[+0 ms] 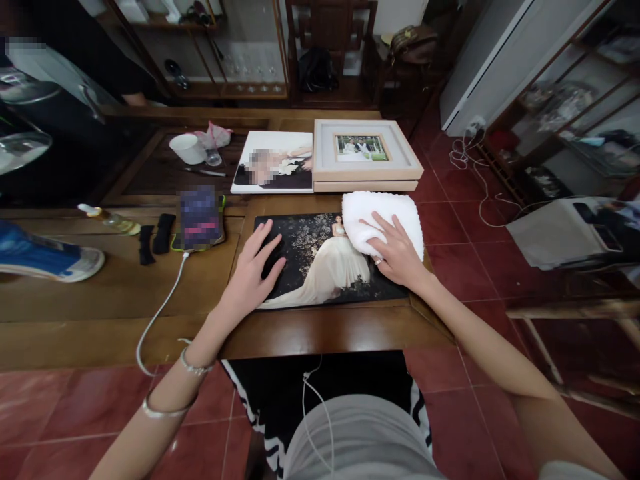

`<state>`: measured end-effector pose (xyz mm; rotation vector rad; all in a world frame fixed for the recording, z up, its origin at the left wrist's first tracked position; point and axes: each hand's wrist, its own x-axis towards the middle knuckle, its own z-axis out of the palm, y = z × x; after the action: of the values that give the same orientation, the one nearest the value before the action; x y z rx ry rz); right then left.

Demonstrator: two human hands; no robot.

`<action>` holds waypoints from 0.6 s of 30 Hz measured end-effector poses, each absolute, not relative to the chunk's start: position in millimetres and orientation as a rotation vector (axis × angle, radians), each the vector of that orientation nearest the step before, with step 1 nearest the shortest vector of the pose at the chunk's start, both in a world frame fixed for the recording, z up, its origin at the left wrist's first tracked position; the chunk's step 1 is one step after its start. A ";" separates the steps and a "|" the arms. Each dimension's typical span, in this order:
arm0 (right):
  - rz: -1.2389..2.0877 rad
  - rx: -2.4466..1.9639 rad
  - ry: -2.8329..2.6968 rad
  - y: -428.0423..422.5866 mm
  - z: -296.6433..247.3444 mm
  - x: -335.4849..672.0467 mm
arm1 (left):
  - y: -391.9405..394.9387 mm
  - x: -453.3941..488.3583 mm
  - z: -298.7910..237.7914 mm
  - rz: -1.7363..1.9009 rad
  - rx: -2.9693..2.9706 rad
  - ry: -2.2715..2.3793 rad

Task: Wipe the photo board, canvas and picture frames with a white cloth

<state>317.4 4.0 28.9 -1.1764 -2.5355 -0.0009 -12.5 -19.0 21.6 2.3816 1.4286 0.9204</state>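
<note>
Bearing it all: a wooden table (325,330), low and broad, above a red tiled floor.
Photo print (320,267): a dark panel showing a figure in a white gown, flat on the table's near part, directly in front of the person.
Framed photo (365,157): pale frame, flat on the table just behind the print.
Canvas picture (275,163): to the left of the frame, its edge against it.
White towel (395,213): bunched over the print's far right corner, partly overhanging its edge.
Left hand (253,273): palm down on the print's left part, fingers spread — flat and gripping nothing.
Right hand (395,257): laid on the towel's near side, fingers stretched across the cloth — pressing on it, not closed round it.
Phone (200,217): left of the print, a white cable (160,313) trailing from it over the table edge.
White cup (189,148): farther back on the left.
Small bottle (110,219): lying on its side, well left of the phone.
</note>
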 end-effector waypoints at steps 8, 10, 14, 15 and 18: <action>-0.019 -1.077 -2.534 24.0 38.3 327.1 | -14.0 -15.6 20.5 0.923 2.321 1.354; 0.003 -1.040 -2.593 30.3 36.8 324.8 | -13.4 -15.8 21.2 0.919 2.315 1.350; 0.017 -1.058 -2.595 33.8 28.9 318.8 | -13.7 -15.7 22.1 0.947 2.293 1.388; 0.016 -1.063 -2.585 33.3 27.5 318.3 | -14.0 -15.6 22.1 0.955 2.292 1.398; 0.019 -1.074 -2.573 31.3 26.2 319.0 | -15.1 -15.2 22.1 0.988 2.278 1.428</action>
<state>319.0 31.3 26.2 -1.0740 -2.5734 0.0188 -15.2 -15.1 22.1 2.2776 1.4283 0.9875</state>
